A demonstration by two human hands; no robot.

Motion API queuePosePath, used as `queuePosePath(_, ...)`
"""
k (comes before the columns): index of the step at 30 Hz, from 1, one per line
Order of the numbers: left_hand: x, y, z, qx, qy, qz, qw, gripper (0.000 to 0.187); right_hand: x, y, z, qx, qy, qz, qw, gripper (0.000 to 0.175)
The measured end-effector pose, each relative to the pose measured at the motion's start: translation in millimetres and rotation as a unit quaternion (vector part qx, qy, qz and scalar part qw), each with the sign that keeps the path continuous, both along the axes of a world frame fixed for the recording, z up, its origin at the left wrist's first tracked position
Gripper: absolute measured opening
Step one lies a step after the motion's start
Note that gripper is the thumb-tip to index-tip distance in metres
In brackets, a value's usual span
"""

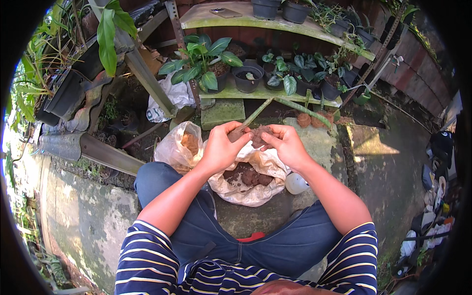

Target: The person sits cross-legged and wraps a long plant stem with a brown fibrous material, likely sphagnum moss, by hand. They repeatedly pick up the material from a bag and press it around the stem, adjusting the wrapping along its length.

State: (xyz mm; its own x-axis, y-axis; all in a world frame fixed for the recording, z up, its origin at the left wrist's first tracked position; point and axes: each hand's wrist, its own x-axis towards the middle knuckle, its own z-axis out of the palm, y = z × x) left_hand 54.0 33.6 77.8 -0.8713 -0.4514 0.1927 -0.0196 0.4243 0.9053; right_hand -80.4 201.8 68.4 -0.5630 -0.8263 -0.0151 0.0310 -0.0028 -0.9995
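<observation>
My left hand (224, 147) grips a brown lump of wet soil (234, 136) around the base of a snake plant cutting (259, 111), whose long leaves reach up and to the right. Pinched in the fingers of my right hand (289, 145) is a crumbly clump of soil (261, 135), pressed up against the left fingers. Below both hands stands a white woven sack (243, 199) with its rim rolled down. Dark soil (236, 175) and rounded soil lumps (254, 177) lie inside it. The contact between the two soil pieces is partly hidden by the fingers.
A clear plastic bag (167, 151) of orange-brown fibre stands left of the sack, a white plastic bottle (295, 184) right of it. Fibre-wrapped plant balls (304, 120) sit ahead on the right. Mossy shelves (254, 93) carry potted plants (217, 70). Assorted items (429, 221) line the right edge.
</observation>
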Motion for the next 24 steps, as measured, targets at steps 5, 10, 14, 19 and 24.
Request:
queuePosePath(5, 2, 3, 9, -0.019, -0.004, -0.027, 0.999, 0.025, -5, 6, -10, 0.076, 0.064, 0.012, 0.995, 0.027)
queuePosePath(10, 4, 4, 9, -0.03, -0.008, -0.038, 0.999, 0.023, -4, 6, -15, 0.038, 0.1, 0.027, 0.994, 0.037)
queuePosePath(14, 3, 4, 11, -0.027, 0.002, -0.049, 0.998, 0.021, -9, 9, -21, 0.049, 0.167, 0.02, 0.985, 0.041)
queuePosePath(19, 5, 0, 13, 0.011, 0.003, -0.071, 0.997, 0.017, 3, 10, 12, 0.073, 0.209, 0.05, 0.974, 0.024)
queuePosePath(24, 4, -4, 7, 0.117, 0.03, -0.081, 0.989, 0.017, 11, 10, 19, 0.036, 0.19, 0.017, 0.981, 0.022)
